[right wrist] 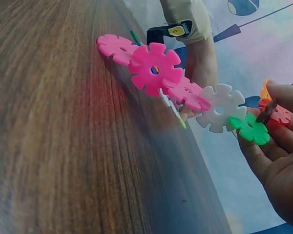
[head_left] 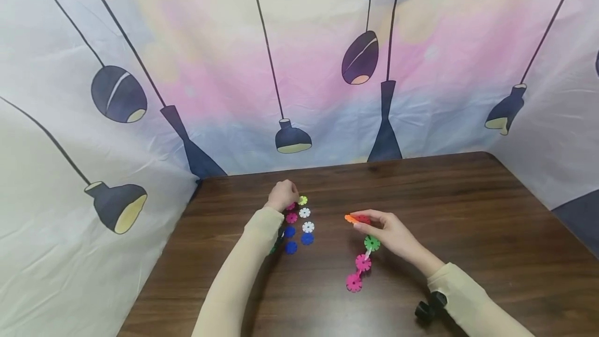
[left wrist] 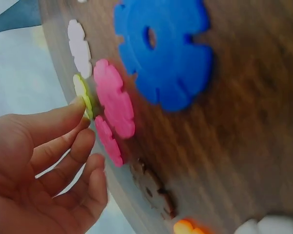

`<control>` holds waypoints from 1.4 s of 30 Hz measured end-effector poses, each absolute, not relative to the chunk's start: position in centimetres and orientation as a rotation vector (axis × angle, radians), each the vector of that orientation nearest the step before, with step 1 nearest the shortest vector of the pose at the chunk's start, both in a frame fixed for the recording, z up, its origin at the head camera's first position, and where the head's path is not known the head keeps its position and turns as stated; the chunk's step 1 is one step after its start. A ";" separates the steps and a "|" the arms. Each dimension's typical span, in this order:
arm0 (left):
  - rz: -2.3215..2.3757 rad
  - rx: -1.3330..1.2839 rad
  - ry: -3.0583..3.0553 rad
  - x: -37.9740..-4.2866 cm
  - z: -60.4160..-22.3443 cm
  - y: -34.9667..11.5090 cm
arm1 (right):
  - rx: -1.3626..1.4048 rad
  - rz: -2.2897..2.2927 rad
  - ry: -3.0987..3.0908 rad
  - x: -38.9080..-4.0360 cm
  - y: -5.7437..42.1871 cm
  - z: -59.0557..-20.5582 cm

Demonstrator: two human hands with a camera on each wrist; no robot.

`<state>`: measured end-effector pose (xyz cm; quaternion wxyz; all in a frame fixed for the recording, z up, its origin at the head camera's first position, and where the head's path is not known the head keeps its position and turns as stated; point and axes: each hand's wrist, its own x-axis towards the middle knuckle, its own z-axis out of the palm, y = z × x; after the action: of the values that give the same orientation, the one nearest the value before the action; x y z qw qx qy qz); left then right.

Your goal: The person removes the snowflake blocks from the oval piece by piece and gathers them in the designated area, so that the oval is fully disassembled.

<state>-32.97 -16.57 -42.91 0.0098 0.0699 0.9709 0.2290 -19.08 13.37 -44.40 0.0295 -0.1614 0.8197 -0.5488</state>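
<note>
My left hand (head_left: 282, 195) reaches to the far left of the table. In the left wrist view its thumb and forefinger pinch the edge of a yellow-green notched snowflake disc (left wrist: 82, 92). Pink discs (left wrist: 115, 100) lie right beside those fingertips. My right hand (head_left: 390, 233) holds one end of a chain of interlocked snowflake discs, by its orange disc (head_left: 351, 218) and red disc (head_left: 362, 218). From there the chain hangs toward the front through a brown disc (right wrist: 267, 111), a green disc (head_left: 372, 243), a white disc (right wrist: 220, 108) and pink discs (head_left: 363, 262).
Loose discs lie in two rough columns near the left forearm: white discs (head_left: 308, 227), blue discs (head_left: 290, 247) and a magenta disc (head_left: 291, 218). A brown disc (left wrist: 153, 189) shows in the left wrist view. Behind the wooden table (head_left: 444, 196) hangs a printed cloth (head_left: 318, 103).
</note>
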 end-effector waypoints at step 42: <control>0.867 1.689 3.059 -20.0 -39.5 -8.8 | -0.712 -1.849 2.416 -18.9 14.0 -42.9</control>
<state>-20.03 -8.81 -39.47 -0.2274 0.4568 0.8274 0.2346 -18.85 14.02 -42.94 0.0086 -0.2280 0.7732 -0.5918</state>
